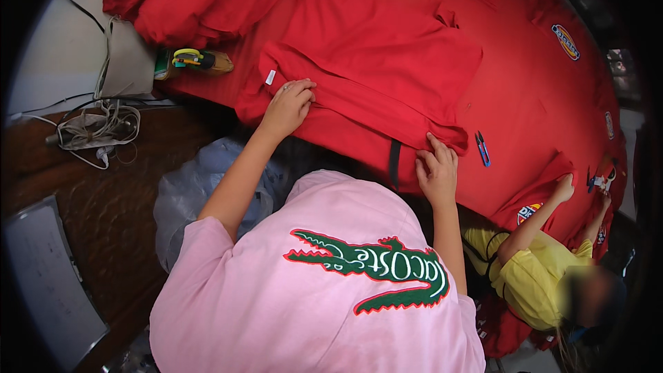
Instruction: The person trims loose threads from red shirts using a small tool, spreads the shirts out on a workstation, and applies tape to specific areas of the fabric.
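A red garment (387,62) lies spread on the red-covered table in front of me, with a folded band along its near edge. A small white label (270,77) shows at its left end. My left hand (289,107) has its fingers closed on the fabric near that label. Toward the right end of the folded band, my right hand (438,169) rests with its fingers apart, fingertips touching the edge. Blue thread snips (483,149) lie on the table just right of the garment.
More red garments (200,0) are heaped at the far left. A yellow-handled tool (188,57) sits by the table's left edge. Tangled cords (103,128) are at left, near a clear plastic bag (186,200). A co-worker in yellow (532,276) handles red fabric at right.
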The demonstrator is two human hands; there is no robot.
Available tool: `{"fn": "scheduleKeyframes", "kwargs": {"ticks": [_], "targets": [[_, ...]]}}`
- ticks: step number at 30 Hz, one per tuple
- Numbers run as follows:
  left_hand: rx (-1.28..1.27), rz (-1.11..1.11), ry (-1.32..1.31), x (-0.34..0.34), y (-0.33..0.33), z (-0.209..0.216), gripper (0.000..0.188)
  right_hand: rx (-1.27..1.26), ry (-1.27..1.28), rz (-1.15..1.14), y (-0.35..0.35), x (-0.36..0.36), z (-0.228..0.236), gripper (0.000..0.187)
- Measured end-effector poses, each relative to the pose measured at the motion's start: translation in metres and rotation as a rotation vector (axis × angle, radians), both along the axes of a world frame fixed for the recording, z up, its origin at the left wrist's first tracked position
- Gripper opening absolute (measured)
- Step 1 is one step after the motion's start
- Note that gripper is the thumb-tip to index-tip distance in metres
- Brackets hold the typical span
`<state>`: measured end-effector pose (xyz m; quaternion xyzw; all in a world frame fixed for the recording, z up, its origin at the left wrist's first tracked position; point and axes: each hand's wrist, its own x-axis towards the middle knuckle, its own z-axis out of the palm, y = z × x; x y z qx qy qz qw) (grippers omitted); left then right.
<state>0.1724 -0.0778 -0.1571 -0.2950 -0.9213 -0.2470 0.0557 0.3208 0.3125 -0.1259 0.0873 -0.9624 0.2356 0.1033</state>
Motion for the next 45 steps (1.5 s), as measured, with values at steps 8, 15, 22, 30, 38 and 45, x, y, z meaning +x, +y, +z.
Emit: {"fn": "scheduleKeyframes", "kwargs": {"ticks": [8, 15, 22, 30, 38, 45], "targets": [[-0.018, -0.008, -0.062, -0.002, 0.001, 0.009, 0.016, -0.026, 0.084, -0.088, -0.024, -0.05, 0.007, 0.024], [-0.157, -0.015, -0.207, 0.0, 0.003, 0.027, 0.018, 0.16, -0.146, -0.118, -0.047, -0.113, -0.004, 0.033], [0.298, -0.014, 0.221, -0.022, 0.071, 0.087, 0.038, -0.391, -0.178, -0.097, -0.081, -0.136, 0.062, 0.022], [0.047, 0.032, -0.102, -0.11, 0.042, 0.14, 0.031, -1.229, -0.113, 0.247, -0.121, -0.115, 0.281, 0.076], [1.115, -0.54, -1.462, -0.064, 0.025, 0.304, 0.048, -0.108, -0.181, -0.497, -0.123, -0.174, 0.116, 0.093], [0.669, -0.258, -0.879, -0.11, -0.056, 0.189, 0.068, -1.145, -0.822, -0.226, -0.172, -0.154, 0.169, 0.055]]}}
